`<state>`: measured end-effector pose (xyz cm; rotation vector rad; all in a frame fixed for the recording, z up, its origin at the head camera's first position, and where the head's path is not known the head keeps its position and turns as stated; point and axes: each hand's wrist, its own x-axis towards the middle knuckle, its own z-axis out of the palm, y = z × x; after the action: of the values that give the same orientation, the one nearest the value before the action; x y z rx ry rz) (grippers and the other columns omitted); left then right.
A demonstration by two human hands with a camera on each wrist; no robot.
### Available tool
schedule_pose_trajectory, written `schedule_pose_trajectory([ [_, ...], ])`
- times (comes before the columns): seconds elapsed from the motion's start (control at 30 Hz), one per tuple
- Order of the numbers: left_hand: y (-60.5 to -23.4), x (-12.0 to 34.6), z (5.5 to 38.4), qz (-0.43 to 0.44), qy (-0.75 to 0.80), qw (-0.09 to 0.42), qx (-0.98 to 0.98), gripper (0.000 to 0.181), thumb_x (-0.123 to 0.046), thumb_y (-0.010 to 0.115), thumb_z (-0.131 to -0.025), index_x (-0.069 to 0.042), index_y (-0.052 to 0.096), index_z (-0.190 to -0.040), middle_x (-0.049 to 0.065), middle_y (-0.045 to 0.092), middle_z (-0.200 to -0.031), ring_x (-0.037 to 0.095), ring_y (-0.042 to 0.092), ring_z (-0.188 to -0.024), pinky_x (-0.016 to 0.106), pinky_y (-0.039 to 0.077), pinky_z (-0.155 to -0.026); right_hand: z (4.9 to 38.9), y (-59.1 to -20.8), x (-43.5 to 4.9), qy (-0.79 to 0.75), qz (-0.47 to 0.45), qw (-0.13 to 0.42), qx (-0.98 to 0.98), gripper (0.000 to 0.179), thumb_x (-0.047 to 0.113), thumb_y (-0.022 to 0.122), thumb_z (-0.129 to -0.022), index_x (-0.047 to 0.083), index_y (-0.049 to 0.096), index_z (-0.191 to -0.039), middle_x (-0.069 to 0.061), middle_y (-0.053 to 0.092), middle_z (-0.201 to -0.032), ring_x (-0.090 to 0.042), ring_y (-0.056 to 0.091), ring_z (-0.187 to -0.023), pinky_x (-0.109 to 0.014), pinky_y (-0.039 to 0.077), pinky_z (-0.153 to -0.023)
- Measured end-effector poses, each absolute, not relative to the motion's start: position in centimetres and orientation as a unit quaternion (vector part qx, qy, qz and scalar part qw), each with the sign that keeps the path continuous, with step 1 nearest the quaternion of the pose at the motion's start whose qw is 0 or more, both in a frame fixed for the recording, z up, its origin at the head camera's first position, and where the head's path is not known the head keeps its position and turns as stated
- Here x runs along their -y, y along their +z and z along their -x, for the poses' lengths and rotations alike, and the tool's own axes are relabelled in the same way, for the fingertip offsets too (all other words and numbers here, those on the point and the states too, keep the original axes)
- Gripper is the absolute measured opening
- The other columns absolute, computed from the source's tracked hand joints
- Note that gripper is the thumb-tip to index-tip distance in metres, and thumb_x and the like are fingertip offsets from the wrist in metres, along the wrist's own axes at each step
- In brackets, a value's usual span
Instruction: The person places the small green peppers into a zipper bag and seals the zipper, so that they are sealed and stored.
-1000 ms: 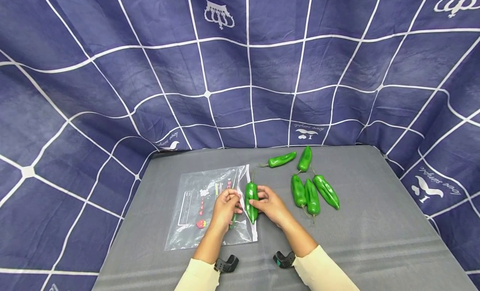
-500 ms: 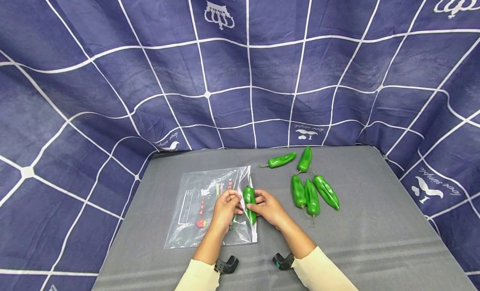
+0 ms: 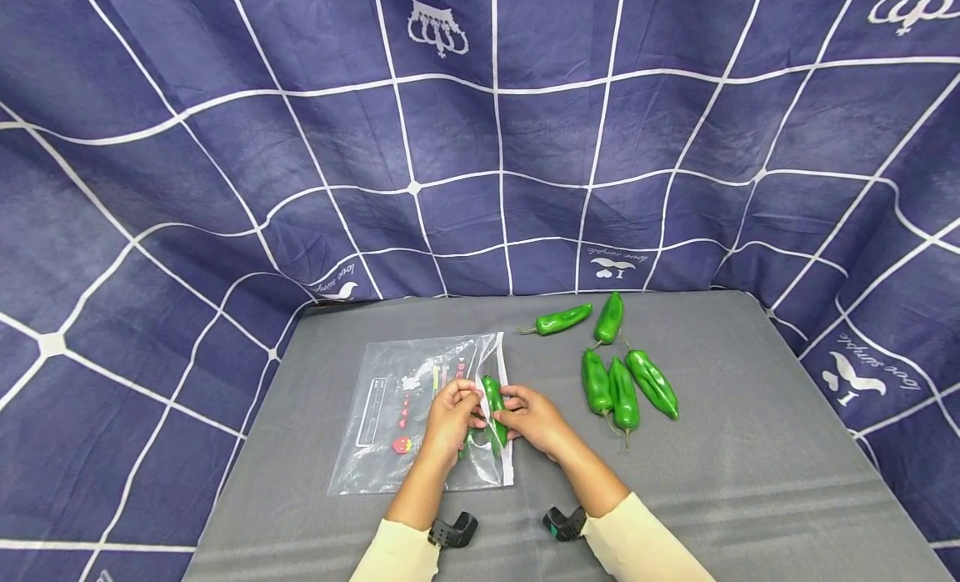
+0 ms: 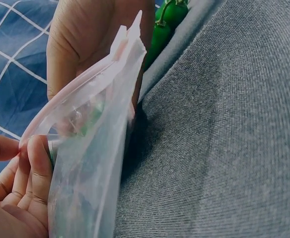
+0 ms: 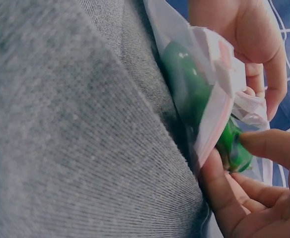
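A clear zip bag (image 3: 375,474) with printed pictures lies flat, its mouth facing right. My left hand (image 3: 450,419) pinches the upper edge of the mouth between thumb and fingers; in the left wrist view the zip strip (image 4: 68,91) bows up from those fingers. My right hand (image 3: 538,419) holds a green pepper (image 5: 240,157) by one end, thumb on one side and fingers on the other. Much of this pepper is inside the mouth and shows green through the film. Another green pepper (image 3: 463,444) lies in the bag, partly hidden under my left hand.
Several loose green peppers lie to the right: one pepper (image 3: 562,319) at the back, one (image 3: 610,319) beside it, and a group with a pepper (image 3: 652,384) at its right. The grey cloth-covered table (image 3: 750,449) meets a blue checked curtain (image 3: 547,215) behind.
My right hand has moved slightly left, pushing the pepper from over the bag's edge into its mouth. The left hand keeps its grip on the edge, nearly still.
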<state>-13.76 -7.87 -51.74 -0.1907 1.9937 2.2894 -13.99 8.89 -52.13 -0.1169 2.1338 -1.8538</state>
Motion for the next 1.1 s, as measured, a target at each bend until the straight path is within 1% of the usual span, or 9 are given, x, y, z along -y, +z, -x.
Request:
schedule_pose_trajectory([
  [0.17,-51.7,7.8,13.8,0.070,0.754,0.050,-0.652,0.017,-0.004,0.059,-0.093,0.005,0.057,-0.108,-0.002,0.062,-0.081,0.011,0.060,-0.072,0.018,0.055,-0.053,14.0,-52.4,-9.0,-0.652,0.049,0.157,-0.740,0.050,0.001,0.065,-0.091,-0.008,0.052,-0.138,-0.022,0.065,-0.107,-0.012,0.066,-0.078,-0.030,0.063,-0.065],
  [0.23,-51.8,7.8,13.8,0.070,0.753,0.050,-0.652,0.016,-0.004,0.059,-0.094,0.004,0.057,-0.108,-0.001,0.062,-0.082,0.012,0.060,-0.072,0.018,0.055,-0.053,13.9,-52.0,-9.0,-0.654,0.046,0.158,-0.739,0.050,0.000,0.065,-0.091,-0.009,0.052,-0.138,-0.020,0.063,-0.103,-0.013,0.064,-0.075,-0.037,0.065,-0.067],
  [0.33,-51.8,7.8,13.8,0.068,0.752,0.051,-0.654,0.016,-0.004,0.059,-0.094,0.004,0.057,-0.108,-0.001,0.062,-0.082,0.012,0.060,-0.072,0.018,0.055,-0.053,13.8,-52.0,-9.0,-0.660,0.046,0.159,-0.733,0.050,0.000,0.065,-0.090,-0.009,0.052,-0.138,-0.020,0.064,-0.102,-0.013,0.063,-0.073,-0.040,0.065,-0.065],
  [0.4,-51.8,7.8,13.8,0.066,0.750,0.052,-0.656,0.016,-0.004,0.059,-0.094,0.004,0.057,-0.108,-0.001,0.062,-0.082,0.011,0.060,-0.072,0.018,0.055,-0.054,13.8,-52.0,-8.9,-0.660,0.048,0.161,-0.732,0.049,0.000,0.064,-0.090,-0.008,0.053,-0.137,-0.022,0.066,-0.104,-0.013,0.064,-0.076,-0.040,0.064,-0.064],
  [0.47,-51.7,7.8,13.8,0.065,0.749,0.052,-0.657,0.016,-0.004,0.059,-0.094,0.004,0.057,-0.108,0.000,0.062,-0.082,0.011,0.060,-0.072,0.018,0.055,-0.054,13.9,-52.4,-9.0,-0.661,0.054,0.163,-0.730,0.048,0.000,0.063,-0.090,-0.007,0.054,-0.137,-0.022,0.069,-0.107,-0.012,0.065,-0.080,-0.034,0.063,-0.062],
  [0.53,-51.6,7.8,13.7,0.064,0.747,0.051,-0.660,0.016,-0.005,0.060,-0.094,0.004,0.057,-0.107,0.001,0.062,-0.082,0.011,0.060,-0.072,0.018,0.056,-0.055,14.0,-52.4,-9.0,-0.661,0.058,0.167,-0.729,0.046,-0.001,0.061,-0.090,-0.007,0.055,-0.136,-0.023,0.070,-0.110,-0.013,0.066,-0.085,-0.033,0.063,-0.063],
  [0.73,-51.7,7.7,13.7,0.067,0.746,0.049,-0.661,0.014,-0.006,0.060,-0.094,0.001,0.057,-0.106,0.000,0.063,-0.084,0.011,0.061,-0.073,0.019,0.057,-0.055,14.0,-52.9,-8.8,-0.667,0.064,0.172,-0.722,0.044,-0.001,0.057,-0.094,-0.010,0.053,-0.137,-0.028,0.065,-0.121,-0.015,0.068,-0.090,-0.033,0.064,-0.071],
  [0.9,-51.8,7.8,13.7,0.068,0.747,0.051,-0.659,0.014,-0.006,0.060,-0.094,0.001,0.057,-0.106,0.000,0.063,-0.085,0.012,0.061,-0.074,0.020,0.057,-0.056,13.9,-53.1,-8.6,-0.669,0.077,0.172,-0.719,0.045,-0.006,0.048,-0.093,-0.013,0.051,-0.138,-0.033,0.062,-0.126,-0.015,0.068,-0.092,-0.030,0.064,-0.075],
  [1.1,-51.7,7.8,13.6,0.067,0.749,0.052,-0.658,0.011,-0.005,0.060,-0.094,-0.001,0.057,-0.104,0.000,0.064,-0.086,0.011,0.062,-0.075,0.021,0.059,-0.058,13.9,-53.3,-8.3,-0.676,0.099,0.178,-0.708,0.047,-0.010,0.036,-0.093,-0.018,0.045,-0.139,-0.039,0.056,-0.132,-0.021,0.067,-0.100,-0.033,0.063,-0.085],
])
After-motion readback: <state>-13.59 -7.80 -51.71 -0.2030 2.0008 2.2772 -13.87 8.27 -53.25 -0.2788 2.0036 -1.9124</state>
